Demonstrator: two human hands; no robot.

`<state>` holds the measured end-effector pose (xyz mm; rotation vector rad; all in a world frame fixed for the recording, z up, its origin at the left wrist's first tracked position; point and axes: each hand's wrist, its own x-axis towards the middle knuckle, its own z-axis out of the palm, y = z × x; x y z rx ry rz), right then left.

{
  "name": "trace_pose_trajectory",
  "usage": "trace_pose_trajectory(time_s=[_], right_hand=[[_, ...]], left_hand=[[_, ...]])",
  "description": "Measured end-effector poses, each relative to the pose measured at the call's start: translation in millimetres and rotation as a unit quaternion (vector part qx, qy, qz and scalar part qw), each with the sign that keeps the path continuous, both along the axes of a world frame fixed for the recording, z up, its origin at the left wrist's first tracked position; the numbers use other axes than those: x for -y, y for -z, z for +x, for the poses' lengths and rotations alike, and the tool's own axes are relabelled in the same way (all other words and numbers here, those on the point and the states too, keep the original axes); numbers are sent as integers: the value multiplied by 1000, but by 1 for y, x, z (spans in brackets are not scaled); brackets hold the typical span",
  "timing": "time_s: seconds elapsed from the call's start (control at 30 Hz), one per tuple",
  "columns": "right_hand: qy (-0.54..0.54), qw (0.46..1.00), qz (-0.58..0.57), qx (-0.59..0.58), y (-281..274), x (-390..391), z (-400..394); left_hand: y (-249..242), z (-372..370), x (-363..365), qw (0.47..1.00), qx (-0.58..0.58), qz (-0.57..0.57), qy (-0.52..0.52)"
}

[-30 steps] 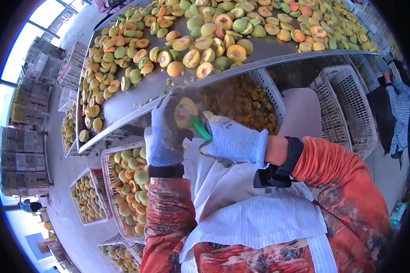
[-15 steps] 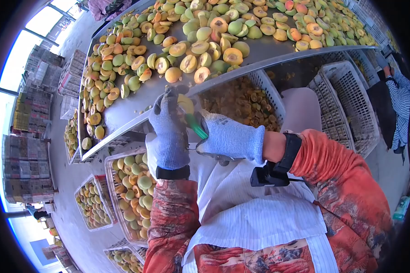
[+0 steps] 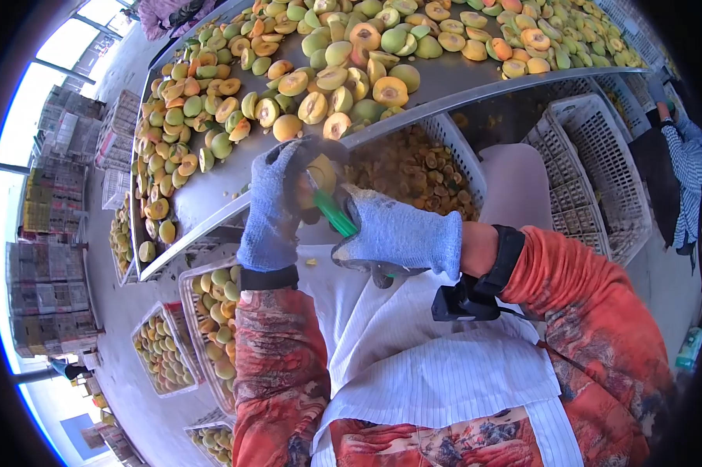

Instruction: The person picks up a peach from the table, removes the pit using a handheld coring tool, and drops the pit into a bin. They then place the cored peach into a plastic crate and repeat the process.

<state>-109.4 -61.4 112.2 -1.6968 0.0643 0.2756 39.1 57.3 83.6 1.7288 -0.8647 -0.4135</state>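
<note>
My left hand (image 3: 277, 198), in a blue-grey glove with dark fingers, is wrapped round a yellowish fruit (image 3: 321, 174) above the front edge of the metal table (image 3: 234, 175). In my gloved right hand (image 3: 394, 232) is the green handle of a knife (image 3: 335, 214), its upper end against the fruit. Most of the blade is hidden. Behind both hands, many halved and whole yellow-green fruits (image 3: 313, 107) cover the tabletop. Below the table edge, a white crate (image 3: 456, 152) holds brownish fruit pieces (image 3: 421, 167).
Crates of whole fruit (image 3: 164, 350) stand on the floor at the left. Empty white crates (image 3: 604, 167) are at the right, near a person in a checked garment (image 3: 687, 183). Another person's sleeve (image 3: 160, 17) shows at the top left. Stacked crates (image 3: 47, 284) line the far left.
My left hand has shifted a little left and turned, and the fruit in it shows more. My right hand stays almost where it was with the green-handled knife.
</note>
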Motion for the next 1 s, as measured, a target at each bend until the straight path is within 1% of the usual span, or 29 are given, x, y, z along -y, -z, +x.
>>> trace_pose_trajectory(time_s=[0.03,0.07,0.1,0.13,0.17,0.2,0.23,0.27,0.3,0.33,0.37,0.4,0.43,0.47,0.5,0.53,0.57,0.6,0.63,0.67,0.7,0.73,0.77,0.8,0.83,0.87,0.9,0.93,1.0], right_hand=[[-4,998,32,-44,-14,4,-1],[-8,994,64,-89,-20,6,-1],[-7,994,67,-89,-11,5,0],[-4,994,97,-42,6,1,2],[-1,992,126,6,12,-1,4],[1,992,126,6,14,1,3],[22,991,130,21,11,3,1],[42,989,135,34,9,5,0],[45,989,137,34,8,8,-2],[35,980,196,-19,7,15,-4],[26,965,252,-71,7,22,-6],[29,965,251,-70,10,30,-9],[11,958,271,-90,16,36,-10],[-6,950,292,-109,25,41,-9],[46,944,321,-63,50,36,-8],[49,943,322,-62,48,38,-11],[74,970,226,-46,43,41,-14],[98,986,128,-29,40,43,-17],[103,990,95,17,47,45,-16],[107,990,93,17,50,51,-20],[78,977,192,-56,51,58,-24],[45,948,289,-129,47,62,-27],[45,933,336,-119,41,63,-30],[42,934,335,-118,34,66,-34],[12,912,392,-118,28,68,-39],[-19,888,445,-118,23,69,-41],[19,897,436,-74,31,63,-42],[17,898,433,-72,33,64,-41],[186,904,385,2,39,68,-41]], left_hand=[[1,-1,3,997,75,11,-19],[3,-3,6,997,76,13,-17],[4,-8,9,996,12,-52,-70],[5,-12,12,984,-50,-116,-122],[5,-16,15,983,-23,-127,-128],[3,-20,19,984,-24,-127,-126],[-3,-23,23,979,-128,-127,-97],[-6,-26,27,963,-231,-124,-67],[-6,-30,32,961,-245,-117,-60],[-4,-30,37,961,-244,-117,-57],[0,-29,42,948,-288,-119,-59],[3,-31,48,933,-334,-120,-62],[-1,-38,56,922,-350,-145,-86],[2,-41,63,918,-347,-172,-87],[3,-44,74,905,-358,-194,-124],[5,-50,83,890,-370,-213,-161],[0,-56,89,886,-360,-212,-203],[11,-54,90,928,-268,-166,-197],[19,-53,91,954,-176,-138,-202],[26,-51,90,969,-82,-109,-205],[33,-49,91,969,-84,-109,-203],[35,-48,90,973,-94,-83,-195],[35,-45,88,975,-102,-57,-188],[33,-40,86,975,-101,-58,-191],[30,-35,84,927,-288,-179,-161],[27,-29,82,830,-458,-294,-120],[32,-17,73,829,-490,-256,-79],[20,-26,78,812,-500,-262,-149],[35,-8,46,831,-514,-213,31]])
